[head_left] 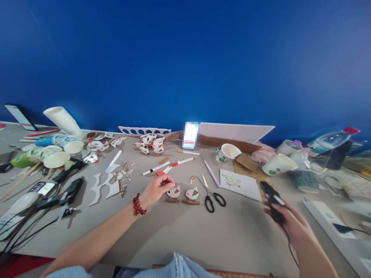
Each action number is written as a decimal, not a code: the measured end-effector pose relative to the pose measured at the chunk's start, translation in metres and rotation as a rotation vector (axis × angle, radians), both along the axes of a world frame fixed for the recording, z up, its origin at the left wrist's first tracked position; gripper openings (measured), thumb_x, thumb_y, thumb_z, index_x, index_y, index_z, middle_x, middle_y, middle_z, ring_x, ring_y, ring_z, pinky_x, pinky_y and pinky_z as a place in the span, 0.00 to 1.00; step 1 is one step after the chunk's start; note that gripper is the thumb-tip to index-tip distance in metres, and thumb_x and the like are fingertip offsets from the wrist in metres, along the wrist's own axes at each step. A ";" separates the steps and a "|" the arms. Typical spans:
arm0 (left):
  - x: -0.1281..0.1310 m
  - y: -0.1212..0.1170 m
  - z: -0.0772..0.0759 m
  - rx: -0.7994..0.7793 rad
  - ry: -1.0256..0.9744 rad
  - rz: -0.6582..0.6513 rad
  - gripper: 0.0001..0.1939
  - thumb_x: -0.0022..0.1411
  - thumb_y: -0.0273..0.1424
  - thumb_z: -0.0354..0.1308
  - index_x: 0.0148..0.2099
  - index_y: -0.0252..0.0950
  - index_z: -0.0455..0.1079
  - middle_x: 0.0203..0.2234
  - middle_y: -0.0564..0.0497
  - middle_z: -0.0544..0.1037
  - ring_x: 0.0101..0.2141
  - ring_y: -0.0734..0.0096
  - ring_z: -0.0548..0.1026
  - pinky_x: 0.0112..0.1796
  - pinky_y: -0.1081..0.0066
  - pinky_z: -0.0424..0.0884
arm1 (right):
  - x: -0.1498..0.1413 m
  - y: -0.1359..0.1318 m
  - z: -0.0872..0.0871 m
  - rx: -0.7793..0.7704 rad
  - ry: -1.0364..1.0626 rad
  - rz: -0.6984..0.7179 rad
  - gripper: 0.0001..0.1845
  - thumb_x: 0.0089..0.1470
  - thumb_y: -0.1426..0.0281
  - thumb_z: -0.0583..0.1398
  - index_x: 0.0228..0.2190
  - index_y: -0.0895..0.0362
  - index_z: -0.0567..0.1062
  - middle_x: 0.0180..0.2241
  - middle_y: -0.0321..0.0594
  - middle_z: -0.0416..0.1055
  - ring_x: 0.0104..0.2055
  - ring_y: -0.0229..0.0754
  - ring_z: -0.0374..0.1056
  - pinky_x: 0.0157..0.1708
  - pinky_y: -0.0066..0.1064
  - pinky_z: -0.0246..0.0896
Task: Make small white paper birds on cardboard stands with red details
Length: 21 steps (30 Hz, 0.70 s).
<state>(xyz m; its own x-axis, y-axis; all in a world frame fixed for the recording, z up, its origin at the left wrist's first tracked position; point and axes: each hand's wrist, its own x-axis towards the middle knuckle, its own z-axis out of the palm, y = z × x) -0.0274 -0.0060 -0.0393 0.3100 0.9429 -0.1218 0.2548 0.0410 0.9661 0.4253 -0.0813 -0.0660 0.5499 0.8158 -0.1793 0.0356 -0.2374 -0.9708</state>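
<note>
My left hand (158,189), with a red beaded bracelet at the wrist, is closed in a pinch on a small red piece (175,184). Its fingertips are just above a white cut-out bird (173,192) on a small brown base. Beside that bird stands a second white bird (191,193) with a brown wing patch. On the right, my right hand (291,222) is wrapped round a black corded glue gun (274,202), raised over the table. Black-handled scissors (214,200) lie open between the birds and a paper with a bird drawing (239,184).
Several finished-looking birds (150,143) cluster at the back. Markers (182,161), white foam offcuts (100,189) and scraps (125,177) lie around. Paper cups (279,165), a bottle (330,139) and a power strip (327,220) are right; another glue gun (68,193) lies left.
</note>
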 end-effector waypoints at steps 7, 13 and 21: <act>0.005 0.001 0.001 0.113 -0.034 0.024 0.08 0.62 0.35 0.57 0.34 0.35 0.70 0.27 0.54 0.73 0.29 0.73 0.71 0.33 0.74 0.67 | -0.030 0.025 0.024 0.102 0.568 0.055 0.18 0.38 0.63 0.65 0.35 0.54 0.78 0.34 0.40 0.75 0.25 0.36 0.68 0.24 0.27 0.72; 0.004 0.003 0.002 0.783 0.117 0.000 0.05 0.64 0.25 0.54 0.37 0.37 0.70 0.31 0.50 0.76 0.35 0.70 0.73 0.40 0.68 0.70 | -0.105 0.029 0.045 0.075 0.526 0.444 0.13 0.45 0.65 0.68 0.33 0.58 0.78 0.26 0.40 0.73 0.22 0.33 0.63 0.21 0.25 0.59; -0.009 0.012 0.024 1.427 0.336 -0.165 0.08 0.62 0.24 0.56 0.41 0.41 0.73 0.32 0.52 0.80 0.35 0.70 0.76 0.45 0.63 0.73 | -0.184 0.048 0.082 -0.055 0.250 1.008 0.18 0.50 0.58 0.66 0.27 0.62 0.74 0.23 0.40 0.71 0.23 0.36 0.62 0.26 0.30 0.58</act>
